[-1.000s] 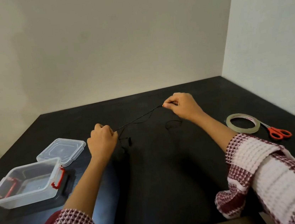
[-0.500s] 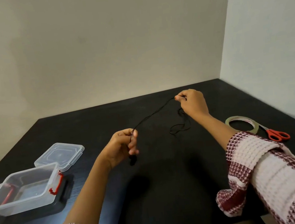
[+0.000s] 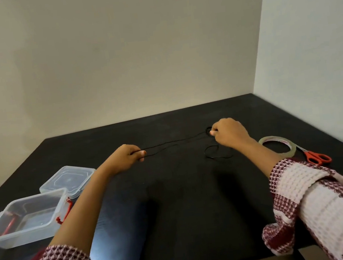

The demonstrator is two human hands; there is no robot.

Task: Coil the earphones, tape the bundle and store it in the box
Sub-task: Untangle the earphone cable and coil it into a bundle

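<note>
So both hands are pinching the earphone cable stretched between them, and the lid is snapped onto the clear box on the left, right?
Not quite: the head view shows the lid off the clear box, lying flat on the table just beyond it. The left hand and right hand do pinch the earphone cable stretched between them.

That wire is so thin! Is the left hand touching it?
Touching. The head view shows the left hand pinching the wire, which stretches to the right hand.

Black table (image 3: pixel 186 203), box (image 3: pixel 27 232), lid (image 3: pixel 67 181), tape (image 3: pixel 275 138), scissors (image 3: pixel 312 155)
</note>
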